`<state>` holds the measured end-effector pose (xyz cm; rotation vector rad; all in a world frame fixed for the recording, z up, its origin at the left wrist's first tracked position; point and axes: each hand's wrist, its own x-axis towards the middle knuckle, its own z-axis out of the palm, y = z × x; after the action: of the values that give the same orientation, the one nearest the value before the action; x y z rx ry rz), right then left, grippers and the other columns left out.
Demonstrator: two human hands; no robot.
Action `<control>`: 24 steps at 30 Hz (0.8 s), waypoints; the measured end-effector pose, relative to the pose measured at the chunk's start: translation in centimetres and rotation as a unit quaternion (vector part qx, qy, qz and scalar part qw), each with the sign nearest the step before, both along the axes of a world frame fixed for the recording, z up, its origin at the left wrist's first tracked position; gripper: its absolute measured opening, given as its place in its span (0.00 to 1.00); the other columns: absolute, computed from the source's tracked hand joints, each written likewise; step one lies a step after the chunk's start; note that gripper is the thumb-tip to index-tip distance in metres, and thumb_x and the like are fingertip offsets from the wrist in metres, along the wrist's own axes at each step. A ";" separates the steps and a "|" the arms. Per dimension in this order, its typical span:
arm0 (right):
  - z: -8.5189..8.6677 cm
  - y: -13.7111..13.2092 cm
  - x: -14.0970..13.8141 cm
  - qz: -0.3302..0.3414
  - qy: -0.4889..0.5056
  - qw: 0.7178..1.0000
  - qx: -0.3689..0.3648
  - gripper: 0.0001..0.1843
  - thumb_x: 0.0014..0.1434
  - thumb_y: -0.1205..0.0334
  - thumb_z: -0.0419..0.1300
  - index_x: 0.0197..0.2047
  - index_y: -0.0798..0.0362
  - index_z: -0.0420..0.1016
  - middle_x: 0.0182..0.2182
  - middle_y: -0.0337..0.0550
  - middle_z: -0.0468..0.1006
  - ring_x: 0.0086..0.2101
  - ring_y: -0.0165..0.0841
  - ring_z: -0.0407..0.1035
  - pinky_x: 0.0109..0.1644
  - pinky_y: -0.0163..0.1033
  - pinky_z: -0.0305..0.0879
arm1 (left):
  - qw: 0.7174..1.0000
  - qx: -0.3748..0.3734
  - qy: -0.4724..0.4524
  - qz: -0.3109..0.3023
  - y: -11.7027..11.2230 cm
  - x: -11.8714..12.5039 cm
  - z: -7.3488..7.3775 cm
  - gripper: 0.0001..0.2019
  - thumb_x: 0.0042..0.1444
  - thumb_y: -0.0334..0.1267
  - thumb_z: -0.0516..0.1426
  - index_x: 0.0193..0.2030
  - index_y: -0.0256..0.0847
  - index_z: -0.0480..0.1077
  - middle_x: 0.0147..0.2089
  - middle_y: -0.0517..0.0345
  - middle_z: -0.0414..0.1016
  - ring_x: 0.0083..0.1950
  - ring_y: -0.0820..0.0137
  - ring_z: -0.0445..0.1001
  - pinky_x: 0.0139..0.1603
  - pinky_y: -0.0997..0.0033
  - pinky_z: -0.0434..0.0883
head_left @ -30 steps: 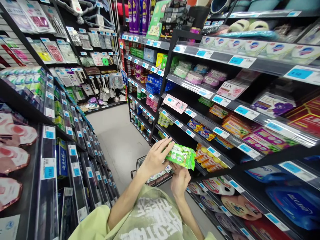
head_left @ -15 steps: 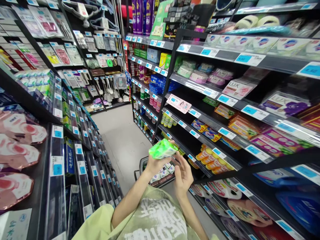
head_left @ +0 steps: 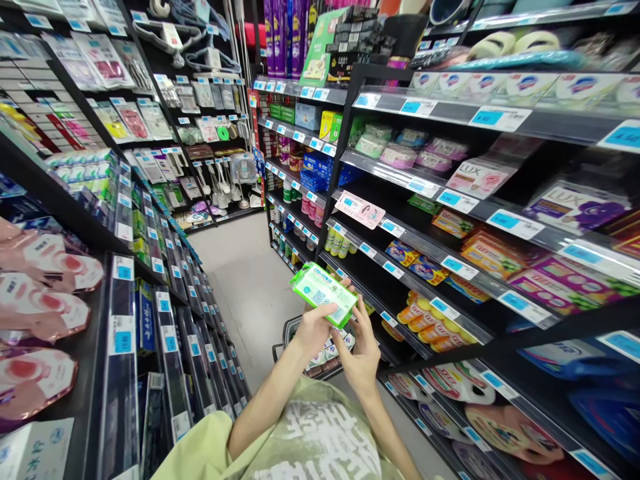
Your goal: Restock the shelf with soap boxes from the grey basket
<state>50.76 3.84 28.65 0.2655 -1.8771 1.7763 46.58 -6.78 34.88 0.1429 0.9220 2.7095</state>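
Observation:
A flat green-and-white wrapped packet (head_left: 327, 293), probably a bar of soap, is held up in front of me. Its printed side with a square code faces me. My left hand (head_left: 315, 330) grips its lower end, thumb pressed on the printed face and fingers hidden beneath. At the packet's right end, the fingers of my right hand (head_left: 363, 347) curl around the edge. Under my hands stands a dark shopping basket (head_left: 290, 328), partly covered by them. Inside lie several white soap boxes (head_left: 345, 341).
Shelves with soaps, orange packs (head_left: 433, 323) and blue-tagged price rails (head_left: 460, 268) run close along my right. Another shelf with pink packs (head_left: 45, 310) slopes past my left. Grey floor (head_left: 235, 267) stretches between them towards hanging goods at the back.
The packet has turned from edge-on and blurred to show its printed face. My left thumb now lies across it, and my right fingers have come around its end.

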 end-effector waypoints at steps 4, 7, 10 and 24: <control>0.0 0.1 0.0 0.007 -0.005 1.000 -0.002 0.30 0.64 0.65 0.66 0.68 0.41 0.69 0.75 0.47 0.54 0.71 0.50 0.54 0.72 0.64 0.59 | 1.000 0.000 -0.009 0.015 0.0 -0.2 0.1 0.32 0.49 0.35 0.67 0.64 0.42 0.73 0.62 0.48 0.77 0.68 0.50 0.69 0.60 0.59 0.72; -0.2 0.1 0.0 0.017 -0.009 1.000 -0.013 0.29 0.64 0.64 0.66 0.67 0.42 0.70 0.75 0.48 0.54 0.71 0.51 0.54 0.70 0.62 0.63 | 0.999 -0.014 -0.014 0.040 0.1 -0.2 0.4 0.29 0.47 0.36 0.68 0.59 0.40 0.75 0.57 0.48 0.80 0.64 0.51 0.73 0.58 0.60 0.73; -0.3 0.2 0.1 0.029 -0.019 0.999 -0.022 0.27 0.65 0.62 0.65 0.66 0.43 0.72 0.74 0.48 0.55 0.70 0.51 0.56 0.69 0.62 0.64 | 0.995 -0.053 -0.017 0.084 0.1 0.0 0.5 0.26 0.44 0.35 0.69 0.54 0.39 0.77 0.50 0.50 0.82 0.56 0.54 0.78 0.54 0.62 0.73; -0.7 0.2 0.0 0.166 -0.042 0.959 -0.224 0.44 0.61 0.33 0.63 0.73 0.42 0.60 0.71 0.50 0.62 0.68 0.52 0.60 0.66 0.59 0.67 | 0.747 -0.532 0.318 0.242 -0.7 -0.5 -0.8 0.37 0.42 0.22 0.64 0.62 0.44 0.69 0.56 0.48 0.68 0.58 0.55 0.69 0.59 0.54 0.73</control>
<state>50.74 4.00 27.93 0.3515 -1.4876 2.4159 46.05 -7.52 34.07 0.6668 2.8604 1.9789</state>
